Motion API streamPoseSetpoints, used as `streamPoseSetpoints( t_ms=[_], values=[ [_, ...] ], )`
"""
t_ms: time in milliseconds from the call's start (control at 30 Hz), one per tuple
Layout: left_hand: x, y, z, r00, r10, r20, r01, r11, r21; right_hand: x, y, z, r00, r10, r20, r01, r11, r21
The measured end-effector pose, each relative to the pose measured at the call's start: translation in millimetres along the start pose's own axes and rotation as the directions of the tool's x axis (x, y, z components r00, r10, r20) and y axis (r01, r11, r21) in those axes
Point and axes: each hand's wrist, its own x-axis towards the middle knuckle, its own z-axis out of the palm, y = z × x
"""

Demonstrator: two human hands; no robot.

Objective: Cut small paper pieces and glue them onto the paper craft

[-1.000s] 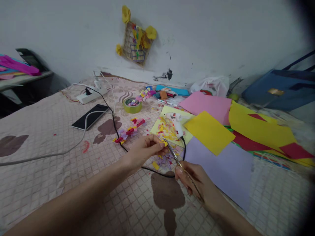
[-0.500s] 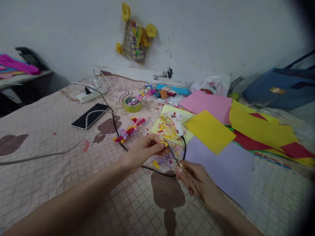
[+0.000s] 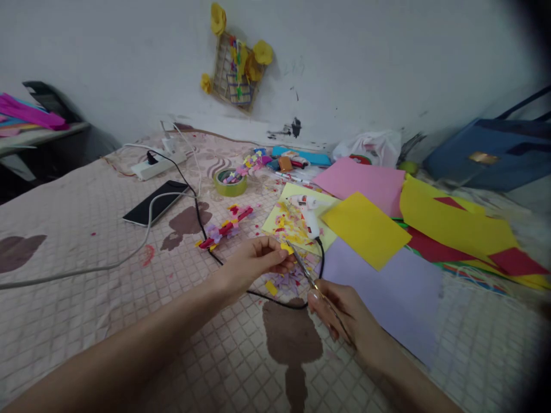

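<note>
The left hand (image 3: 262, 258) pinches a small yellow paper piece (image 3: 287, 248) between thumb and fingers, near the middle of the view. The right hand (image 3: 340, 307) is at about four o'clock from that piece, its fingers closed around the handles of a pair of scissors (image 3: 306, 272). The blades point toward eleven o'clock, with their tip at the yellow piece; whether they are spread cannot be told.

Clock directions here are taken from the yellow piece. At six o'clock, just beside the left hand, lies a heap of paper scraps (image 3: 290, 282), mostly purple with some yellow. A white glue gun (image 3: 310, 221) rests at one o'clock on a pale yellow sheet (image 3: 272, 221) strewn with more bits. Its black cord (image 3: 275, 299) passes by the right hand, then bends away toward nine o'clock.

A bright yellow sheet (image 3: 365, 229) lies between two and three o'clock, overlapping a purple sheet (image 3: 396, 298) between three and four. A pink sheet (image 3: 365, 183) is at two o'clock. Between nine and ten o'clock lies a red strip (image 3: 226, 229) dotted with purple and yellow bits. Farther out on the cloth-covered surface (image 3: 215, 355) are a roll of tape (image 3: 231, 188) between ten and eleven, and a dark phone (image 3: 157, 202) toward ten.
</note>
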Motion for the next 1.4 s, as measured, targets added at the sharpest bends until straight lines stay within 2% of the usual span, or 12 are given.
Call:
streamPoseSetpoints(
  t_ms=[933,1133,1400],
  values=[
    [2.2,-0.1,-4.2,0.999,0.041,0.001,-0.041,0.999,0.02,-1.1,-0.3,1.3,1.0,-0.002,-0.004,0.002,1.0,-0.02],
    [2.7,0.9,-5.6,0.999,0.042,-0.004,-0.041,0.999,0.029,-0.2,7.3,2.2,1.0,-0.019,-0.012,0.019,0.998,-0.067],
    [2.8,4.9,-6.2,0.999,0.047,-0.009,-0.046,0.995,0.089,0.4,3.4,-1.2,0.999,-0.051,-0.008,0.049,0.984,-0.172]
  ],
)
